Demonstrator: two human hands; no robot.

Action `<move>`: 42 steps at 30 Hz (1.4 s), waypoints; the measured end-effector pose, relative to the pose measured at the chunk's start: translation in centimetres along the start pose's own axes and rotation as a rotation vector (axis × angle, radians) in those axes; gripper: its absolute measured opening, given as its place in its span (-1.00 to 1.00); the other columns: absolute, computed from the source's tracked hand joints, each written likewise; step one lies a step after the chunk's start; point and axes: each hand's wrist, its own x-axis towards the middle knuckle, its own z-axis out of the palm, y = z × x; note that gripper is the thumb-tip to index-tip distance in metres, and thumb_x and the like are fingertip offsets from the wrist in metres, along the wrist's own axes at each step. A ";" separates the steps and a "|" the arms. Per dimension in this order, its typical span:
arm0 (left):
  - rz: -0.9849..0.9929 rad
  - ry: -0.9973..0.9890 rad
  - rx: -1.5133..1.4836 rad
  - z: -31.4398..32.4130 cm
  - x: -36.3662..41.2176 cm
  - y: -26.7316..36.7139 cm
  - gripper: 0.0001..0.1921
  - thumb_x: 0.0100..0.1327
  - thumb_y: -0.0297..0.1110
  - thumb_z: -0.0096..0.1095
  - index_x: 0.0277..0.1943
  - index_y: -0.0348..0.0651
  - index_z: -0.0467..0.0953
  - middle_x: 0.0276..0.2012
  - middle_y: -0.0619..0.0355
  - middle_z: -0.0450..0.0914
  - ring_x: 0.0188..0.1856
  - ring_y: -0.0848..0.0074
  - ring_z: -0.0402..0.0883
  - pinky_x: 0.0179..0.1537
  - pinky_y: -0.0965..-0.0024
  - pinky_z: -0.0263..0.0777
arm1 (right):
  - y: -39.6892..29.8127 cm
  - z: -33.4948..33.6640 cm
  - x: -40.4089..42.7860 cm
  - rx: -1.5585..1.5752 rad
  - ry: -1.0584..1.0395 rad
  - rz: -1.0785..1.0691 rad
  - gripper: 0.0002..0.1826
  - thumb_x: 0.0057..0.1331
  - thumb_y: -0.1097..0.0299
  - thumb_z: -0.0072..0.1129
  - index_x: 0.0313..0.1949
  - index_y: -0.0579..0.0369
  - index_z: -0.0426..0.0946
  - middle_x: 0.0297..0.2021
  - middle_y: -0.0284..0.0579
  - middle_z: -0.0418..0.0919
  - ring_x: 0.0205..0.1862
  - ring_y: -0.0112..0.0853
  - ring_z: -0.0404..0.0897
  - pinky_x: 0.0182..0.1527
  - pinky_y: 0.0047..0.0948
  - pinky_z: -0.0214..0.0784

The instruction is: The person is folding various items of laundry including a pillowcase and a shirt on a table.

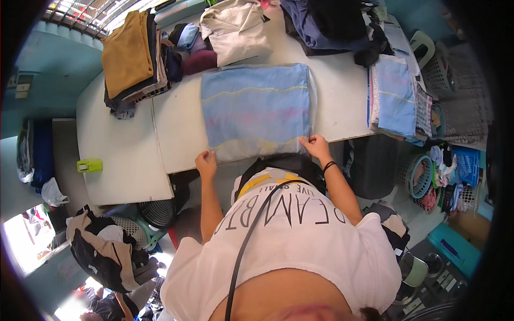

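A light blue striped cloth (pixel 257 104) with thin yellow lines and faint pink patches lies spread in a rectangle on the white table (pixel 180 132). Its near edge shows a paler layer, and another pale layer peeks out along the right side. My left hand (pixel 207 163) pinches the near left corner, at the table's front edge. At the near right corner, my right hand (pixel 318 147) grips the cloth between thumb and fingers; a dark band circles that wrist.
Folded clothes topped by a mustard garment (pixel 126 52) stand far left. A beige shirt (pixel 239 34) and dark garments (pixel 333 28) lie at the back. Folded cloths (pixel 395 94) are stacked on the right. A lime-green object (pixel 90 165) sits left. Laundry baskets (pixel 419 176) stand lower right; a person (pixel 106 307) is lower left.
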 end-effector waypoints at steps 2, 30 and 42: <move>0.224 0.008 -0.231 -0.1 -0.5 -0.9 -0.66 0.09 -0.20 0.15 -0.33 -0.41 0.42 -0.43 -0.02 0.51 -0.38 0.43 0.51 -0.29 0.47 0.37 | -0.5 -0.1 0.5 -0.104 -0.031 -0.011 -0.52 -0.11 0.01 0.26 -0.53 0.25 0.42 -0.61 -0.08 0.50 -0.56 -0.33 0.47 -0.45 -0.42 0.32; 0.678 -0.117 -0.495 -25.7 9.6 34.5 -0.64 0.06 -0.50 0.17 -0.05 -0.33 0.32 -0.13 0.04 0.41 -0.19 0.52 0.43 -0.21 0.54 0.34 | -27.8 -26.5 0.7 0.567 0.224 -0.663 -0.86 0.14 0.46 0.06 -0.30 0.23 0.42 -0.43 -0.27 0.46 -0.44 -0.56 0.43 -0.42 -0.65 0.28; 1.055 0.004 -0.195 -23.6 1.2 27.0 -0.71 -0.09 -0.76 0.10 -0.26 -0.26 0.48 -0.28 0.13 0.50 -0.33 0.50 0.52 -0.31 0.53 0.43 | -19.8 -25.2 0.0 0.218 0.338 -0.793 -0.75 0.13 0.42 0.09 -0.18 0.24 0.44 -0.29 -0.25 0.50 -0.27 -0.57 0.44 -0.14 -0.63 0.25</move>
